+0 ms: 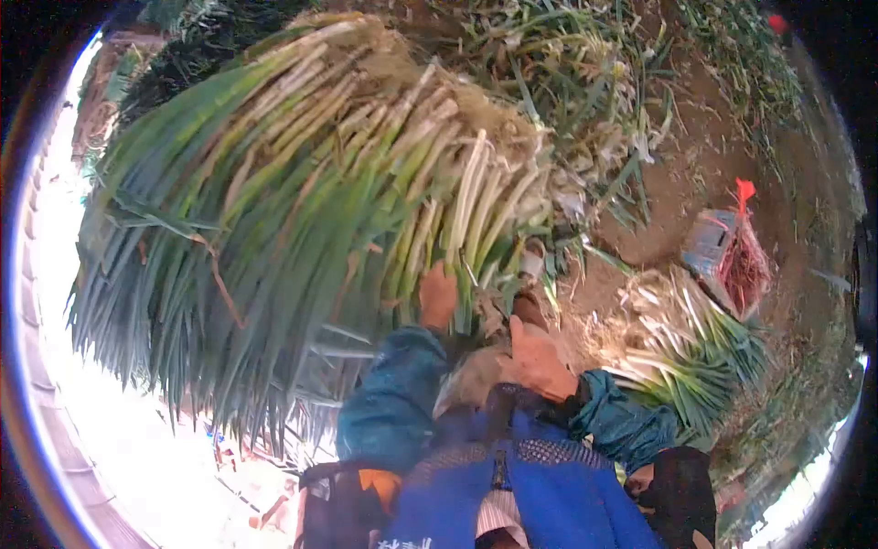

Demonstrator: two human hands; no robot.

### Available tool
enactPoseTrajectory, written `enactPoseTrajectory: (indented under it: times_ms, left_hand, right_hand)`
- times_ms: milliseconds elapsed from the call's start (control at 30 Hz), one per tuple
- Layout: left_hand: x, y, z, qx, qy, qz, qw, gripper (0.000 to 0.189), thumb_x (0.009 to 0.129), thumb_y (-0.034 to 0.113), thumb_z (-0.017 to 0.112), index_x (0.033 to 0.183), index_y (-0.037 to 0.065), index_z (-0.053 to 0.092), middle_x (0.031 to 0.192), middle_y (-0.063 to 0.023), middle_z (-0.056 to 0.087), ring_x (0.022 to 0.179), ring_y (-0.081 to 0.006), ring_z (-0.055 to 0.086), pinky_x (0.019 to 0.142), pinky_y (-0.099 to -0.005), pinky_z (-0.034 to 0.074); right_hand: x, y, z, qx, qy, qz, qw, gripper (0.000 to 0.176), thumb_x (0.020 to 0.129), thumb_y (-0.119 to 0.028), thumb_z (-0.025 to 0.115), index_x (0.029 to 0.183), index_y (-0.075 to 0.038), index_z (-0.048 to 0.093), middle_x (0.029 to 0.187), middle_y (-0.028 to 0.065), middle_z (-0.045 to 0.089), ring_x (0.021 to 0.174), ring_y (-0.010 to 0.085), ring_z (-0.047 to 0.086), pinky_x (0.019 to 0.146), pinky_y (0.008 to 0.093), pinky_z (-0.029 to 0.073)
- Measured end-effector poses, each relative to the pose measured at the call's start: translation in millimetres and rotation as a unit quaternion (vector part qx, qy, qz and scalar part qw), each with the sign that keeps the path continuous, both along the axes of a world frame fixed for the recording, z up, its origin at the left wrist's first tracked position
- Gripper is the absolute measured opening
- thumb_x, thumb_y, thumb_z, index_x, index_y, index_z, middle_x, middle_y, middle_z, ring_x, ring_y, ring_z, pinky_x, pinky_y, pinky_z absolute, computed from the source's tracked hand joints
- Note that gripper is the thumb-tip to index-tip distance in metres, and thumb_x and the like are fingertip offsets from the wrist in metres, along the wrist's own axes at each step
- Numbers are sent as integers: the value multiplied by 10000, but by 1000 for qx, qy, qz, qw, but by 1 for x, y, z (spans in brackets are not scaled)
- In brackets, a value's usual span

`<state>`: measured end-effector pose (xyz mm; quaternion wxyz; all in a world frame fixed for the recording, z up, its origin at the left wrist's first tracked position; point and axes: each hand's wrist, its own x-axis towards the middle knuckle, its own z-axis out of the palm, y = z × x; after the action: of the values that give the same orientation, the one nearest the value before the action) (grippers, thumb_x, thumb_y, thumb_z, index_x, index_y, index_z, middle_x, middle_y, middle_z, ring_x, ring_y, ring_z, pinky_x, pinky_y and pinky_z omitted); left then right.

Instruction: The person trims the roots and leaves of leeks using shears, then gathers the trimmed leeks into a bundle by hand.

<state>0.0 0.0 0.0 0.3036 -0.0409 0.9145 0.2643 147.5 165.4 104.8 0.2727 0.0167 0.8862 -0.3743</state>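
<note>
A big heap of green onions (302, 183) spreads across the left and middle, pale root ends up and to the right, green leaves hanging down to the left. At the heap's near right edge, my left hand (439, 295) is closed around some of the stalks; its fingertips are partly hidden among them. My right hand (540, 359) is in front of my body, thumb apart from the loosely bent fingers, with nothing visible in it. Its nearest thing is a dark brown object (528, 307) just beyond the thumb, whose kind I cannot make out.
A smaller bunch of green onions (681, 343) lies on the soil to the right. Behind it is a box with red netting or twine (745, 265). Loose leaves and trimmings (576, 82) litter the ground (686, 174) at the back.
</note>
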Motion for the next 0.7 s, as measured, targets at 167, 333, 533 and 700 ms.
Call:
enactPoseTrajectory:
  times_ms: [167, 333, 533, 700]
  left_hand:
    - [21, -28, -43, 104, 118, -59, 986, 333, 760, 139, 471, 1043, -19, 549, 911, -290, 575, 874, -469, 520, 751, -493, 406]
    - [15, -20, -20, 114, 48, 19, 992, 269, 738, 130, 507, 959, -5, 579, 856, -267, 587, 821, -444, 543, 725, -486, 416]
    - [46, -42, -33, 158, 26, 75, 984, 312, 732, 135, 523, 1016, 26, 595, 842, -251, 605, 809, -429, 561, 712, -475, 426]
    - [43, -35, 5, 102, 43, 47, 993, 337, 756, 165, 532, 1043, -5, 582, 779, -204, 599, 741, -340, 557, 693, -421, 433]
  right_hand:
    - [22, -13, 6, 35, 37, 24, 998, 755, 744, -309, 625, 1255, 136, 293, 736, 199, 560, 732, 370, 569, 645, 422, 459]
    - [-7, -11, -15, 25, 51, -10, 998, 717, 757, -269, 595, 1265, 123, 275, 732, 215, 553, 703, 378, 567, 601, 440, 452]
    - [-59, -10, -28, 14, -21, -94, 995, 595, 771, -241, 525, 1179, 112, 274, 699, 207, 559, 680, 386, 572, 563, 461, 448]
    - [-99, -6, -66, 46, 54, -125, 990, 375, 774, -138, 484, 1067, 72, 381, 685, 229, 598, 645, 400, 607, 547, 481, 482]
